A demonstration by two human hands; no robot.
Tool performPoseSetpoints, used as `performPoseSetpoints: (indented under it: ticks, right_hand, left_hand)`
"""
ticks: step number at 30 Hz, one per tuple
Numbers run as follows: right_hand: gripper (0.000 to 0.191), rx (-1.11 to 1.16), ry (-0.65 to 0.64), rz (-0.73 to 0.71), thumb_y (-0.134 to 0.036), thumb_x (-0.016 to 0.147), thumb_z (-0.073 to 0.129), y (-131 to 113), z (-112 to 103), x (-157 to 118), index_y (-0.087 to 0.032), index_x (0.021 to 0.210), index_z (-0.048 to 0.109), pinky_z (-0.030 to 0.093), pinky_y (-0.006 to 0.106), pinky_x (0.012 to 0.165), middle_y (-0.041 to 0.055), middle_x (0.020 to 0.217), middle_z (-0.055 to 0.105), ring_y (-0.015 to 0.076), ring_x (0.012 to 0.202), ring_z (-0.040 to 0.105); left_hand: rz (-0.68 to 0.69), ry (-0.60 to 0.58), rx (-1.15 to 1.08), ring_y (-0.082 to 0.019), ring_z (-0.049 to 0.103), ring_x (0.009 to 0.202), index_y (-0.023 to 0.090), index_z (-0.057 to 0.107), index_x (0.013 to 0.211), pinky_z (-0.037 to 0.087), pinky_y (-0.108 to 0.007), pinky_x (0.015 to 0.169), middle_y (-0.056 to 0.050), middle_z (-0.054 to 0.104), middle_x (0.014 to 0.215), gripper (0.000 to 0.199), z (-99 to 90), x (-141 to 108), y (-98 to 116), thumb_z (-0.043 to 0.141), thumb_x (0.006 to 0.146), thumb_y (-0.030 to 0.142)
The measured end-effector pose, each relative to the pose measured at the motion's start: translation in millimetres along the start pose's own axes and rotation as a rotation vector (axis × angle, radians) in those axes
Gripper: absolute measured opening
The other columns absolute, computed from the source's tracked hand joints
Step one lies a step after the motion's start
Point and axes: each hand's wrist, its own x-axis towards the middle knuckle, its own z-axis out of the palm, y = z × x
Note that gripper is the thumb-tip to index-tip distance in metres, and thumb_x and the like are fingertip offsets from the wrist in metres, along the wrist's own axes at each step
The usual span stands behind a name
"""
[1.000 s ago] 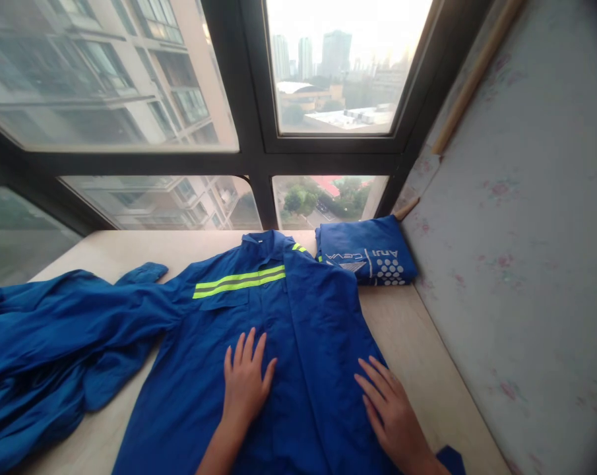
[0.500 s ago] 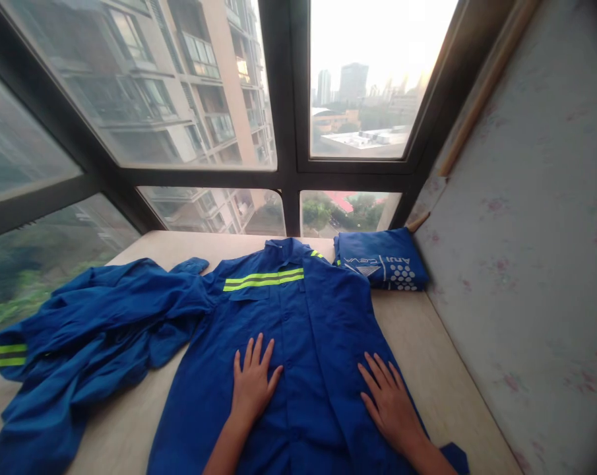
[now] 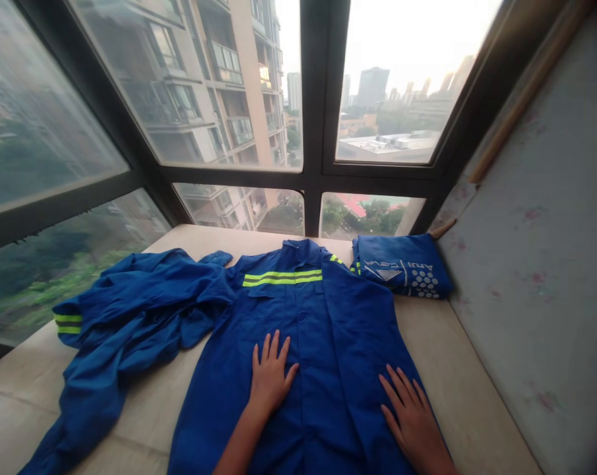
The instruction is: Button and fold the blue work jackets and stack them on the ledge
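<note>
A blue work jacket (image 3: 278,323) with a yellow-green and grey stripe across its chest lies spread out, front up, collar toward the window. Its right-hand sleeve is folded over onto the front. My left hand (image 3: 270,376) rests flat on the jacket, left of the button placket, with fingers spread. On the right side of the jacket, near its edge, lies my right hand (image 3: 411,412), palm down and fingers stretched out. Both hands hold nothing. The jacket's lower hem is out of view.
Left of the jacket, a crumpled blue garment (image 3: 144,310) with striped trim overlaps or touches the sleeve area. A folded blue garment (image 3: 402,264) with white print lies at the back right against the wall (image 3: 535,316). The pale ledge (image 3: 456,356) ends at the windows (image 3: 313,178).
The view has shifted, so the whole scene sits further right in the picture. Both hands stay flat on the jacket; the right hand looks slightly lower and closer to its edge.
</note>
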Motion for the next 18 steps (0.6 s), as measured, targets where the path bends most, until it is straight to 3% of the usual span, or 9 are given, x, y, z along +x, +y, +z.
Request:
performPoseSetpoints:
  ticks: [6, 9, 12, 15, 18]
  right_hand:
    - [0.06, -0.043, 0.037, -0.043, -0.046, 0.093, 0.051, 15.6, 5.7, -13.3, -0.03, 0.15, 0.041, 0.044, 0.05, 0.104, 0.0042, 0.154, 0.043, 0.0319, 0.136, 0.047]
    - [0.062, -0.049, 0.061, -0.068, -0.045, 0.091, 0.053, 18.3, 5.4, -14.4, -0.031, 0.15, 0.041, 0.046, 0.049, 0.101, 0.0041, 0.153, 0.044, 0.0318, 0.134, 0.05]
    - [0.064, -0.062, 0.096, -0.09, -0.043, 0.089, 0.054, 20.4, 4.0, -13.5, -0.03, 0.151, 0.04, 0.048, 0.047, 0.098, 0.005, 0.151, 0.047, 0.0317, 0.13, 0.054]
    - [0.064, -0.072, 0.099, -0.116, -0.043, 0.088, 0.054, 26.5, 8.5, -14.2, -0.033, 0.15, 0.041, 0.05, 0.046, 0.095, 0.004, 0.146, 0.052, 0.0312, 0.124, 0.059]
    - [0.063, -0.053, 0.132, -0.126, -0.043, 0.087, 0.054, 32.4, 23.2, -17.5, -0.039, 0.148, 0.041, 0.052, 0.044, 0.09, 0.0013, 0.138, 0.061, 0.0304, 0.115, 0.065]
  left_hand:
    - [-0.006, 0.003, -0.143, -0.037, 0.026, 0.147, 0.026, 0.047, 0.146, 0.019, -0.062, 0.117, -0.012, 0.035, 0.158, 0.06, -1.2, -5.7, 10.3, 0.052, 0.09, 0.045]
    - [-0.098, 0.058, -0.484, -0.035, 0.036, 0.143, 0.022, 0.065, 0.128, 0.022, -0.057, 0.118, -0.014, 0.051, 0.148, 0.047, -13.8, 16.0, 10.3, 0.06, 0.084, 0.039]
    - [-0.319, 0.138, -1.097, -0.032, 0.053, 0.128, 0.021, 0.072, 0.102, 0.035, -0.047, 0.113, -0.013, 0.066, 0.126, 0.031, -34.3, 74.9, 7.6, 0.073, 0.072, 0.031]
    - [-0.441, 0.159, -1.309, -0.023, 0.069, 0.095, 0.019, 0.067, 0.099, 0.054, -0.036, 0.088, -0.01, 0.072, 0.1, 0.028, -50.4, 163.8, 3.7, 0.07, 0.079, 0.038]
    - [-0.574, 0.189, -1.438, -0.014, 0.068, 0.074, 0.016, 0.062, 0.1, 0.054, -0.027, 0.071, -0.006, 0.07, 0.087, 0.032, -56.2, 256.9, 1.6, 0.065, 0.087, 0.045]
